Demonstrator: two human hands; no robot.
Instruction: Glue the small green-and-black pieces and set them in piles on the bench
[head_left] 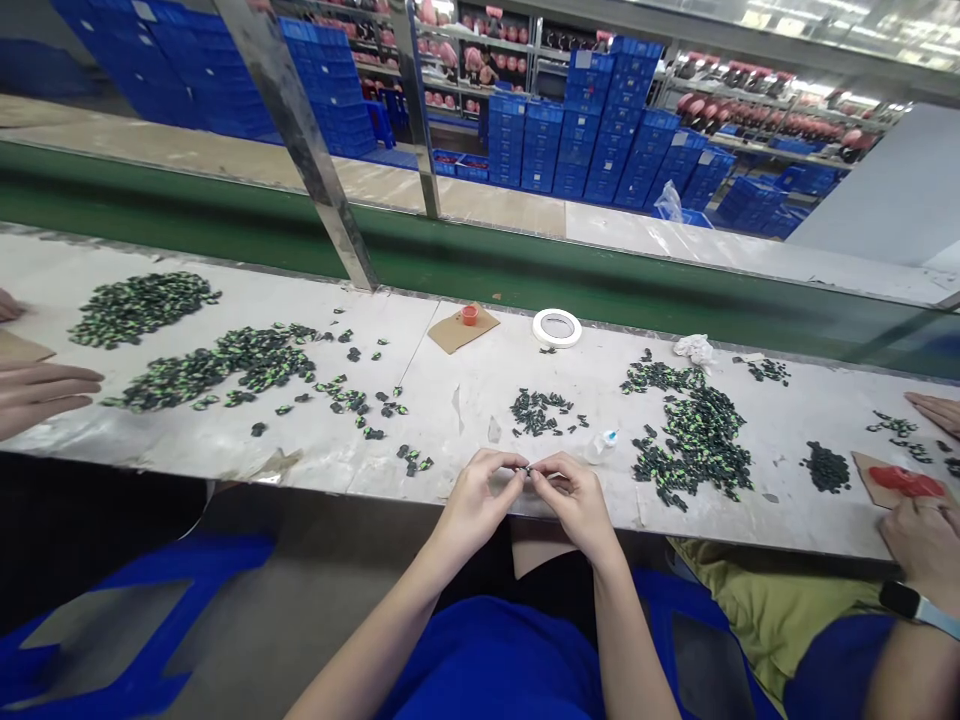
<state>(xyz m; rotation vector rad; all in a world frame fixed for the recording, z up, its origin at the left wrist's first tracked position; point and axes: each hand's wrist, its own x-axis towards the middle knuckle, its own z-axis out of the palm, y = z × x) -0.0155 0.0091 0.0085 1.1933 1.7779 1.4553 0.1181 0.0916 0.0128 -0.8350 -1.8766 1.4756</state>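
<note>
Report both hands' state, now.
Left hand: closed in a fingertip pinch, holding a small dark part.
Right hand: also closed in a pinch, holding the same small dark part.

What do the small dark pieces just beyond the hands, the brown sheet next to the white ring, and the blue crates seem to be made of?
Small dark pieces: perhaps moulded plastic, since many look alike; too small to judge the finish.
Brown sheet: likely cardboard, matt and tan, with straight-cut edges.
Blue crates: probably plastic, evenly coloured, slight sheen.
</note>
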